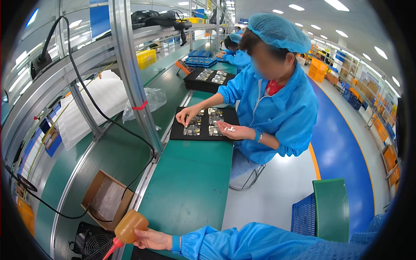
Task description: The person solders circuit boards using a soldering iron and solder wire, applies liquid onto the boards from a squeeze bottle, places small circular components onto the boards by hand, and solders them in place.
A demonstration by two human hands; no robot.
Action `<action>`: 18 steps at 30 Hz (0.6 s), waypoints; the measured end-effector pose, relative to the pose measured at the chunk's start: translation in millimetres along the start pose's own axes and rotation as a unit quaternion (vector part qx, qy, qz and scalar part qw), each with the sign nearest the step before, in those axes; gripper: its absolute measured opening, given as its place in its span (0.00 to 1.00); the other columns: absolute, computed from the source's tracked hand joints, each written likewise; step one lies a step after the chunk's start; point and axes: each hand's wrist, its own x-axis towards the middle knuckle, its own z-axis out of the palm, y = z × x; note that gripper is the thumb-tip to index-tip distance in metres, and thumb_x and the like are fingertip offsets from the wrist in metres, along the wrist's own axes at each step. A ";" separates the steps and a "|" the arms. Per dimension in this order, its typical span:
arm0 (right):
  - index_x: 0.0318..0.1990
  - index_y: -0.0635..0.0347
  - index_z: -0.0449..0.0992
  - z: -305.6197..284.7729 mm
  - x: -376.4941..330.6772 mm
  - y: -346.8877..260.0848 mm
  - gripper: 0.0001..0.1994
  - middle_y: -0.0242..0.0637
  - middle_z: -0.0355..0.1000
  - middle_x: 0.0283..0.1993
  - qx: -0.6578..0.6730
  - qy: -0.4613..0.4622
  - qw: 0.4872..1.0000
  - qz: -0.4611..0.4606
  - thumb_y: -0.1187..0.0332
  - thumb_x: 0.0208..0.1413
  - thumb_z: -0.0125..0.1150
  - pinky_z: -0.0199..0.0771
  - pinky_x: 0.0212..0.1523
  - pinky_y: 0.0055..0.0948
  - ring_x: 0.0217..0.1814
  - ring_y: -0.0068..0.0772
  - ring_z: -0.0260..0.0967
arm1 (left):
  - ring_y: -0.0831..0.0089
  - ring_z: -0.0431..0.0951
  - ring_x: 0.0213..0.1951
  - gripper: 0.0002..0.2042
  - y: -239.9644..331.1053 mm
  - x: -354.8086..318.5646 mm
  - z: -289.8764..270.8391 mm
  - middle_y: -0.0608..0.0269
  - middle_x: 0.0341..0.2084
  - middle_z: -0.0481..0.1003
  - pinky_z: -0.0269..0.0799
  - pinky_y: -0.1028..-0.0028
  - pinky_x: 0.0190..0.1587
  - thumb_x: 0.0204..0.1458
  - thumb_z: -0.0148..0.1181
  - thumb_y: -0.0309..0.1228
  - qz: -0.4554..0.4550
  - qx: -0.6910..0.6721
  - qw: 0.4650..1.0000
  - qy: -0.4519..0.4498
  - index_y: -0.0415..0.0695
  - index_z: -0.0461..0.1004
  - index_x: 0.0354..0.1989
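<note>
At the lower left, my right hand (152, 239) is closed around the side of an amber, translucent squeeze bottle (131, 226). The bottle is tilted, its red tapered nozzle (113, 248) pointing down and left. Below that hand, part of a black mat or tray (149, 255) shows at the picture's lower edge. Left of the nozzle is a black fan with a round grille (97, 245). An open cardboard box (96, 184) with clear plastic inside lies just beyond the bottle. My left hand is out of view.
A co-worker (275, 102) in blue handles circuit boards (192, 130) on a black foam tray (177, 133), with small white pieces in one palm. A metal post (130, 65) and black cable (97, 108) rise beside the green bench (186, 173). A green-backed chair (331, 208) stands right.
</note>
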 end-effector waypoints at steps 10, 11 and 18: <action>0.55 0.50 0.62 4.1 1.1 -7.8 0.21 0.27 0.63 0.43 0.024 -0.015 1.000 0.006 0.53 0.59 0.55 0.58 0.25 0.14 0.31 0.17 0.58 | 0.65 0.72 0.28 0.12 8.2 -22.5 45.5 0.58 0.26 0.74 0.69 0.68 0.32 0.58 0.48 0.32 0.002 -0.006 1.000 -0.018 0.40 0.73 0.44; 0.55 0.50 0.62 3.8 1.1 -8.6 0.21 0.27 0.63 0.43 0.022 -0.015 1.000 0.005 0.53 0.59 0.55 0.58 0.25 0.14 0.31 0.17 0.58 | 0.65 0.72 0.28 0.12 9.3 -24.3 50.6 0.58 0.26 0.74 0.69 0.68 0.32 0.58 0.48 0.32 0.003 -0.007 1.000 -0.021 0.40 0.73 0.44; 0.55 0.53 0.62 7.8 1.2 -11.8 0.22 0.27 0.63 0.42 -0.006 0.032 0.999 0.017 0.54 0.59 0.56 0.57 0.24 0.14 0.30 0.16 0.57 | 0.63 0.73 0.28 0.11 17.1 -40.3 82.5 0.58 0.26 0.74 0.69 0.68 0.33 0.58 0.48 0.32 0.002 0.000 0.999 -0.040 0.41 0.74 0.44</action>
